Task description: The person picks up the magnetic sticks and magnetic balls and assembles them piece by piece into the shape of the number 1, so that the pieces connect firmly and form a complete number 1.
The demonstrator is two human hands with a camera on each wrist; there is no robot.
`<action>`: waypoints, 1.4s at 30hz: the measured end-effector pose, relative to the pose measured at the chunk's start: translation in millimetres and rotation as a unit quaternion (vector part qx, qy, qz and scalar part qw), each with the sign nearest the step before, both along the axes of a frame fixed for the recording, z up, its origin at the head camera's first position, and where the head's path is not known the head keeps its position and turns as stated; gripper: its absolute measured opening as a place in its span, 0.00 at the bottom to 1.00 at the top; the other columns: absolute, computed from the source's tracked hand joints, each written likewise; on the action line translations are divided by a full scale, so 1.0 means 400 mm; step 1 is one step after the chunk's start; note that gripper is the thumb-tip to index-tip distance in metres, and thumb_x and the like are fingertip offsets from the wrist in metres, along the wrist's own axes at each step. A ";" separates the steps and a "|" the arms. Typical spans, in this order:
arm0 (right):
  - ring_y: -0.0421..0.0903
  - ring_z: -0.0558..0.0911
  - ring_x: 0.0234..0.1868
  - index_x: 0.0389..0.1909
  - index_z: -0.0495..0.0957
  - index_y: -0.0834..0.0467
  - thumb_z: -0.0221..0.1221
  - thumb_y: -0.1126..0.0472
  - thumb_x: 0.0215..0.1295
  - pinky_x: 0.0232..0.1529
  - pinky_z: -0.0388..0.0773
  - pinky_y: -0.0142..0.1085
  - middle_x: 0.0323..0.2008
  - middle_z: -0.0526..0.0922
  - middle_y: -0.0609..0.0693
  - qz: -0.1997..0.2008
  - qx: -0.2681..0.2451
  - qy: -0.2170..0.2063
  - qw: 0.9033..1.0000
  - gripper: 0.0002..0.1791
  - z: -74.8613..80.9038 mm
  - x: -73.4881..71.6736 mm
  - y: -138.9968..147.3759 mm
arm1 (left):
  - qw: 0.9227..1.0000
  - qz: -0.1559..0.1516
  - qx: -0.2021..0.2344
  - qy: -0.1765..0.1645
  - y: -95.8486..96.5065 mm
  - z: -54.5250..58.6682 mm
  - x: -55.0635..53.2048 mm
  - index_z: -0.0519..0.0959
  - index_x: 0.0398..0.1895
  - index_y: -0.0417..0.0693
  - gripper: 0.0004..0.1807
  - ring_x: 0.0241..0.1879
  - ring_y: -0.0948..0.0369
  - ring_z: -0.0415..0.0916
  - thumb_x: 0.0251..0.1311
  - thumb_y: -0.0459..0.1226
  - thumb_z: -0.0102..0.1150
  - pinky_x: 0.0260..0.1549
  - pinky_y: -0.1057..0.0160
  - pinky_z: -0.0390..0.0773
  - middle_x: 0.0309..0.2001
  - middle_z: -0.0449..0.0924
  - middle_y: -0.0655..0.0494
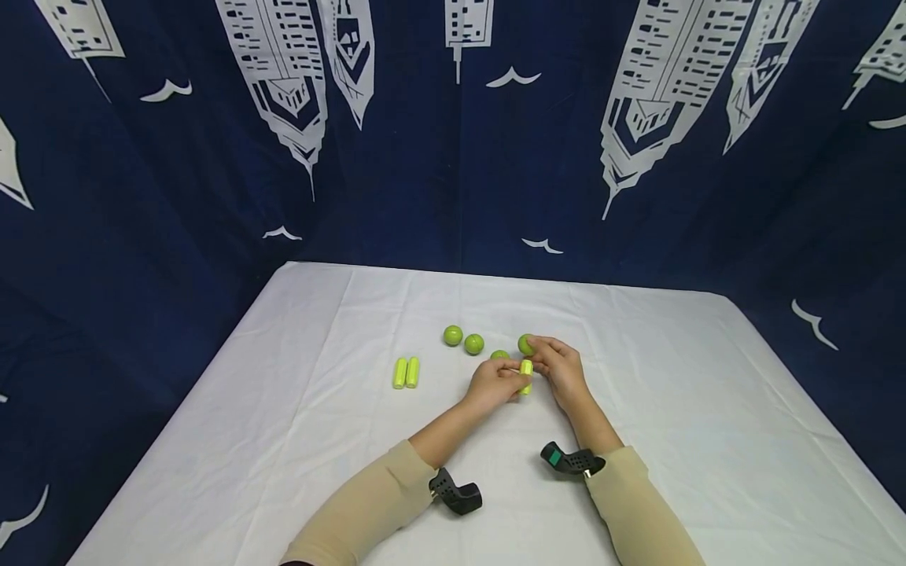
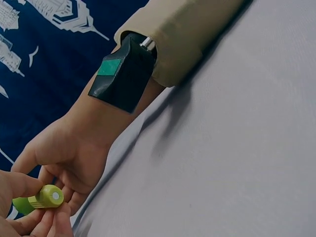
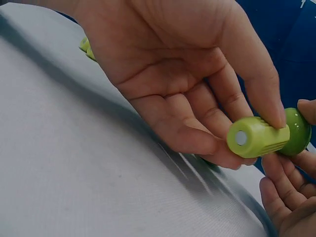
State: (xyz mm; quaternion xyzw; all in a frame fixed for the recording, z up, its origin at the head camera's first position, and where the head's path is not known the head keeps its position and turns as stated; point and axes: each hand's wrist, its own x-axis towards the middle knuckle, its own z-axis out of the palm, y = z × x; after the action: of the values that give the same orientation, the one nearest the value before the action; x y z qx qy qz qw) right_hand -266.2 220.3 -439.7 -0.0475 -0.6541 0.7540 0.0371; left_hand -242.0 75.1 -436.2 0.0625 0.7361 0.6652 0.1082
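My left hand (image 1: 495,384) pinches a short yellow-green ribbed rod (image 1: 526,377) between thumb and fingers. In the right wrist view, a pale grey disc shows in the near end of this rod (image 3: 254,138). The fingers of my right hand (image 1: 561,369) hold a green ball (image 1: 525,344). This ball (image 3: 298,131) lies in line with the rod's far end; whether the two touch I cannot tell. The left wrist view shows the rod (image 2: 48,196) in front of the ball (image 2: 21,205), with my right hand (image 2: 74,153) behind them.
Two more green balls (image 1: 453,336) (image 1: 474,344) sit on the white-covered table (image 1: 340,464) behind my hands. A third ball (image 1: 499,354) is partly hidden by my left hand. Two yellow-green rods (image 1: 399,373) (image 1: 413,373) lie side by side to the left. A dark blue patterned curtain (image 1: 460,173) hangs behind.
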 end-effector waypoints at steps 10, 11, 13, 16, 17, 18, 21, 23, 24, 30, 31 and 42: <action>0.36 0.76 0.24 0.36 0.79 0.65 0.60 0.61 0.68 0.27 0.75 0.25 0.24 0.79 0.46 -0.013 -0.006 0.003 1.000 0.09 0.001 0.011 0.000 | 1.000 0.009 0.021 0.011 0.028 0.008 0.005 0.80 0.47 0.33 0.16 0.24 0.68 0.76 0.57 0.33 0.66 0.26 0.71 0.79 0.31 0.83 0.54; 0.36 0.76 0.24 0.36 0.79 0.66 0.61 0.61 0.68 0.27 0.75 0.25 0.24 0.79 0.46 -0.014 -0.005 0.005 1.000 0.10 0.001 0.011 0.001 | 1.000 0.011 0.023 0.012 0.030 0.008 0.005 0.80 0.47 0.33 0.16 0.24 0.68 0.76 0.57 0.33 0.66 0.26 0.71 0.79 0.30 0.83 0.54; 0.36 0.76 0.24 0.36 0.78 0.66 0.61 0.60 0.68 0.28 0.75 0.25 0.24 0.79 0.46 -0.013 -0.002 0.007 1.000 0.11 -0.002 0.011 0.003 | 0.999 0.015 0.023 0.016 0.032 0.006 0.005 0.80 0.46 0.33 0.15 0.23 0.68 0.75 0.56 0.33 0.66 0.25 0.71 0.78 0.30 0.83 0.55; 0.37 0.77 0.25 0.38 0.78 0.67 0.60 0.59 0.68 0.28 0.76 0.25 0.24 0.79 0.45 -0.011 0.001 0.008 1.000 0.13 -0.004 0.011 0.006 | 0.999 0.018 0.026 0.018 0.033 0.004 0.006 0.80 0.46 0.33 0.15 0.23 0.67 0.75 0.56 0.32 0.66 0.25 0.72 0.78 0.29 0.82 0.55; 0.37 0.77 0.25 0.38 0.78 0.67 0.61 0.58 0.68 0.29 0.76 0.26 0.24 0.79 0.46 -0.011 0.002 0.008 1.000 0.13 -0.005 0.011 0.007 | 0.999 0.018 0.027 0.018 0.033 0.004 0.006 0.80 0.46 0.33 0.15 0.23 0.67 0.75 0.57 0.32 0.66 0.25 0.72 0.78 0.29 0.82 0.55; 0.37 0.77 0.25 0.38 0.78 0.67 0.61 0.58 0.68 0.29 0.76 0.26 0.24 0.79 0.46 -0.011 0.003 0.008 1.000 0.13 -0.005 0.011 0.007 | 0.999 0.019 0.027 0.019 0.032 0.003 0.007 0.80 0.47 0.33 0.16 0.23 0.67 0.75 0.57 0.32 0.66 0.25 0.72 0.78 0.30 0.82 0.54; 0.38 0.77 0.25 0.37 0.78 0.67 0.61 0.59 0.68 0.29 0.77 0.26 0.24 0.80 0.46 -0.016 0.007 0.010 1.000 0.13 -0.007 0.012 0.006 | 0.999 0.021 0.029 0.014 0.031 0.003 0.007 0.79 0.48 0.33 0.17 0.24 0.67 0.75 0.56 0.32 0.66 0.26 0.71 0.79 0.30 0.82 0.54; 0.38 0.78 0.24 0.36 0.78 0.67 0.61 0.59 0.68 0.29 0.78 0.27 0.24 0.80 0.47 -0.018 0.009 0.012 1.000 0.12 -0.008 0.012 0.005 | 0.999 0.022 0.027 0.012 0.031 0.003 0.006 0.79 0.48 0.33 0.17 0.24 0.67 0.75 0.56 0.32 0.66 0.26 0.71 0.79 0.30 0.81 0.54; 0.38 0.77 0.25 0.36 0.78 0.67 0.61 0.59 0.68 0.29 0.78 0.27 0.23 0.79 0.47 -0.016 0.012 0.013 1.000 0.12 -0.008 0.012 0.006 | 0.999 0.023 0.025 0.011 0.031 0.003 0.006 0.79 0.48 0.33 0.17 0.24 0.67 0.75 0.57 0.32 0.66 0.26 0.71 0.79 0.30 0.81 0.54; 0.38 0.78 0.25 0.37 0.78 0.69 0.60 0.59 0.68 0.30 0.78 0.27 0.23 0.79 0.46 -0.012 0.015 0.015 1.000 0.14 -0.011 0.012 0.008 | 0.999 0.020 0.030 0.006 0.032 -0.001 0.003 0.78 0.49 0.31 0.18 0.26 0.66 0.76 0.57 0.32 0.66 0.27 0.71 0.80 0.31 0.81 0.53; 0.38 0.78 0.25 0.37 0.78 0.69 0.60 0.59 0.68 0.30 0.78 0.27 0.23 0.79 0.46 -0.013 0.014 0.014 1.000 0.14 -0.011 0.012 0.009 | 0.999 0.019 0.032 0.007 0.032 -0.002 0.003 0.78 0.49 0.31 0.18 0.26 0.66 0.76 0.57 0.32 0.66 0.27 0.71 0.80 0.31 0.81 0.53; 0.39 0.78 0.24 0.39 0.77 0.70 0.60 0.60 0.69 0.29 0.78 0.28 0.23 0.80 0.47 -0.008 0.006 0.006 1.000 0.14 -0.010 0.014 0.009 | 0.999 0.018 0.028 0.006 0.032 -0.001 0.005 0.78 0.49 0.32 0.18 0.26 0.66 0.76 0.57 0.33 0.66 0.28 0.70 0.80 0.31 0.82 0.53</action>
State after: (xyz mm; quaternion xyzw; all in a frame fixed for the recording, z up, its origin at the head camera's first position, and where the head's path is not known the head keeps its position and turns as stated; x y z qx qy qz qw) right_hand -260.6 224.0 -443.6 -0.0476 -0.6579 0.7501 0.0476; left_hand -240.1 87.9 -436.5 0.0563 0.7186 0.6873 0.0895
